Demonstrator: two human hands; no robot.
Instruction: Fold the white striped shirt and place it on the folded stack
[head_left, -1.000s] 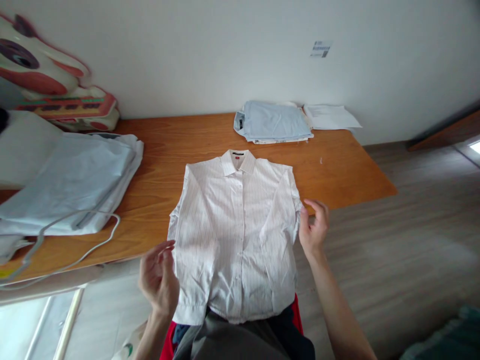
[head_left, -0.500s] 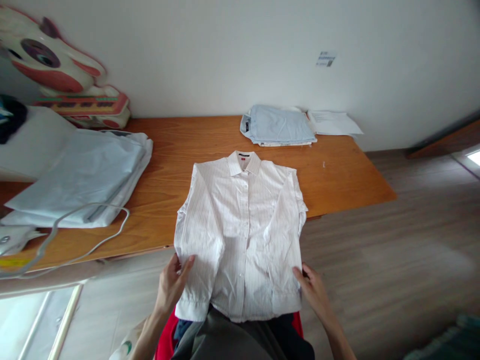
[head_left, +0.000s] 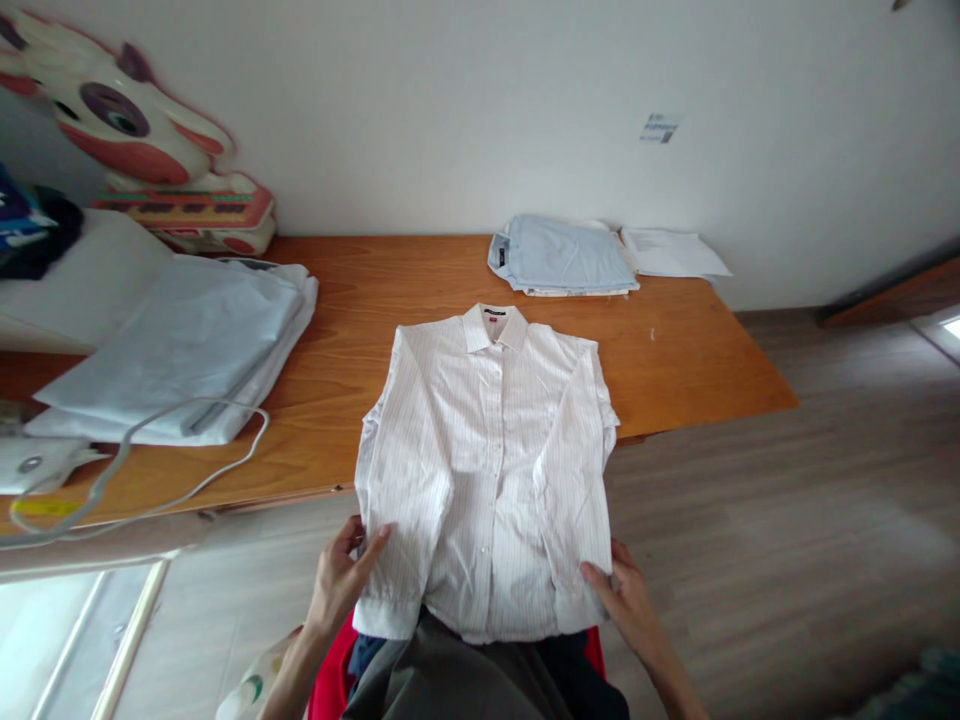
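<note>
A white pinstriped button-up shirt (head_left: 480, 470) lies front side up, its collar on the wooden table and its lower half hanging over the front edge onto my lap. Both sleeves are folded down along the shirt's front, cuffs near the hem. My left hand (head_left: 347, 570) grips the shirt's left edge above the cuff, thumb on top and fingers partly hidden beneath. On the opposite side, my right hand (head_left: 621, 590) pinches the right edge near the other cuff, thumb over the fabric.
Folded light-blue clothing (head_left: 566, 255) and white papers (head_left: 671, 252) lie at the table's (head_left: 712, 350) back. On the left are folded pale fabric (head_left: 180, 340), a white cable (head_left: 210, 480) and a cow-shaped toy keyboard (head_left: 202, 210). A red seat (head_left: 330, 670) shows beneath me.
My right hand has slid slightly down the shirt's right edge toward the cuff. The left hand keeps its hold, and the view has shifted a little.
</note>
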